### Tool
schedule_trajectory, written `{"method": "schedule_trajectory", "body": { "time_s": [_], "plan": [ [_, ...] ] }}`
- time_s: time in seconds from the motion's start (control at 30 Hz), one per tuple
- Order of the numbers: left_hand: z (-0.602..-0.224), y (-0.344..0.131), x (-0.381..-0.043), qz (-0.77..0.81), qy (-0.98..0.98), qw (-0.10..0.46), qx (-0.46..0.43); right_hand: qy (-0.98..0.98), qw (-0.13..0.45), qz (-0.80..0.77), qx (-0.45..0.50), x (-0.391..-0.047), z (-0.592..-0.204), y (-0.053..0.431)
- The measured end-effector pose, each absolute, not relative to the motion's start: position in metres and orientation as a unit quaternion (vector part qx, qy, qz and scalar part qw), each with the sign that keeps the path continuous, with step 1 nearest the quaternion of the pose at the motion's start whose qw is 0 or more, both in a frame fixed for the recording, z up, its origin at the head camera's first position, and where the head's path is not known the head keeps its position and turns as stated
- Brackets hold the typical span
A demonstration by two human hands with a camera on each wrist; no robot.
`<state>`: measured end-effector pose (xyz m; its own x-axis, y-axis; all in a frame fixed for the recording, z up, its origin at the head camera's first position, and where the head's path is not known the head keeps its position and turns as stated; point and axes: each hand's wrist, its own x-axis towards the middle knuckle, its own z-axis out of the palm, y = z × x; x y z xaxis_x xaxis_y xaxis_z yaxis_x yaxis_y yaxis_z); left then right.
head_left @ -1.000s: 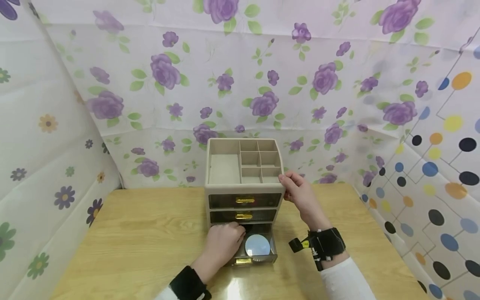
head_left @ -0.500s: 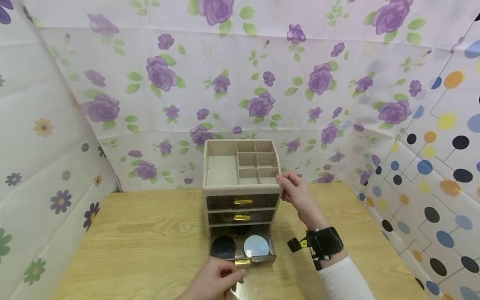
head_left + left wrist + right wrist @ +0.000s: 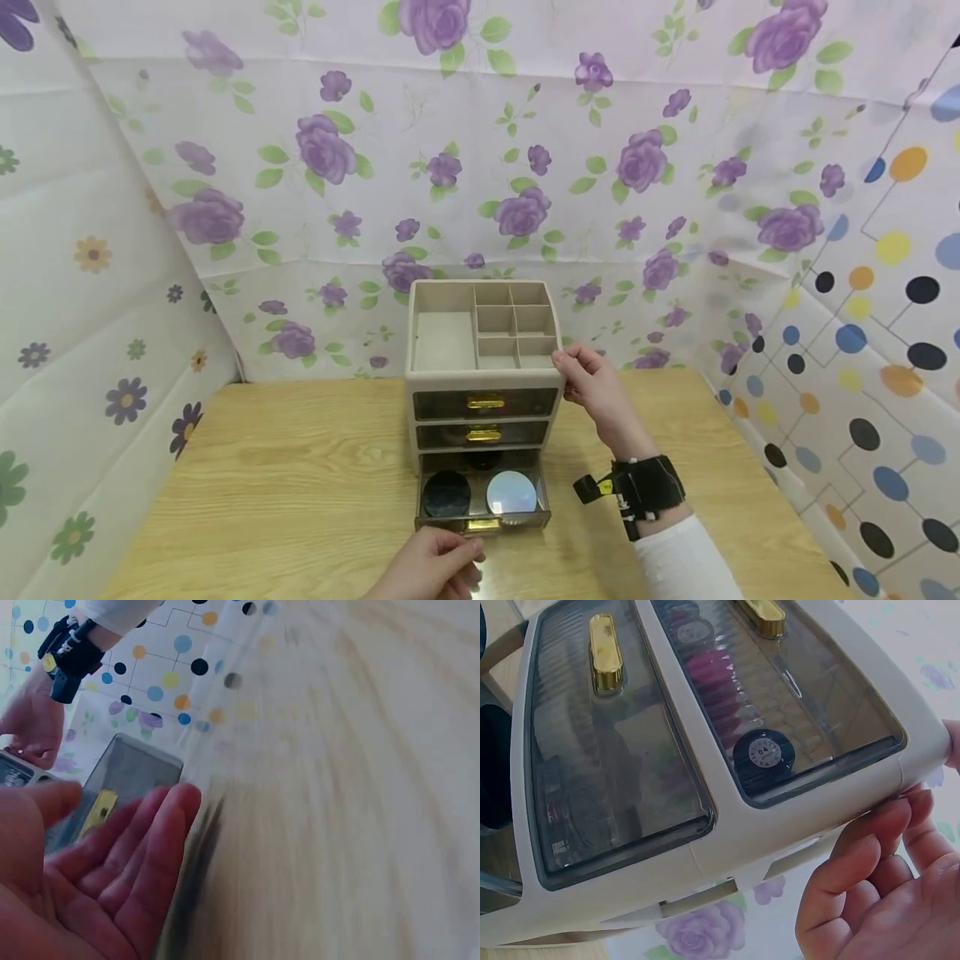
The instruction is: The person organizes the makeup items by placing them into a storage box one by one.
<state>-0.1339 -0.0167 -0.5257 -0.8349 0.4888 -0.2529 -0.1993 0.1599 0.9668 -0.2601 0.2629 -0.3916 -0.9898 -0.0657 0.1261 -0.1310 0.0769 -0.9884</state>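
A beige desktop drawer organizer [image 3: 483, 379] stands at the back middle of the table in the head view. Its bottom drawer [image 3: 543, 521] is pulled out, holding a dark round disc [image 3: 447, 494] and a light-blue round disc [image 3: 512, 492]. My left hand [image 3: 427, 567] is just in front of that drawer's gold handle [image 3: 482, 525], fingers loosely bent and holding nothing. In the left wrist view its palm [image 3: 82, 900] faces up beside the drawer front. My right hand [image 3: 596, 392] grips the organizer's right front top corner, thumb at the rim and fingers bent against the side.
Two upper drawers with gold handles are closed; through one clear front in the right wrist view show pink items and a black round case [image 3: 763, 754] marked 04. The wooden table [image 3: 300, 467] is bounded by a flowered cloth [image 3: 480, 167] behind and patterned cloths at both sides.
My left hand has come out of the bottom drawer toward me, uncovering the dark disc, and now hovers by the drawer front. My right hand keeps its grip on the corner.
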Motion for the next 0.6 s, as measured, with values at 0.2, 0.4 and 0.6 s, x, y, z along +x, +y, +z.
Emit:
{"method": "schedule_trajectory", "body": {
  "time_s": [0.2,0.4,0.6],
  "plan": [
    [-0.53,-0.009,-0.136,0.7,0.652,0.287,0.051,-0.728,0.033,0.682,0.066,-0.26,-0.396,0.261],
    [-0.534,-0.004,-0.136,0.733,0.609,0.302,0.042,-0.732,0.037,0.677,0.064,-0.259,-0.398,0.26],
    [-0.537,0.005,-0.139,0.757,0.585,0.289,0.021,-0.731,0.04,0.678,0.069,-0.258,-0.397,0.263]
  ]
}}
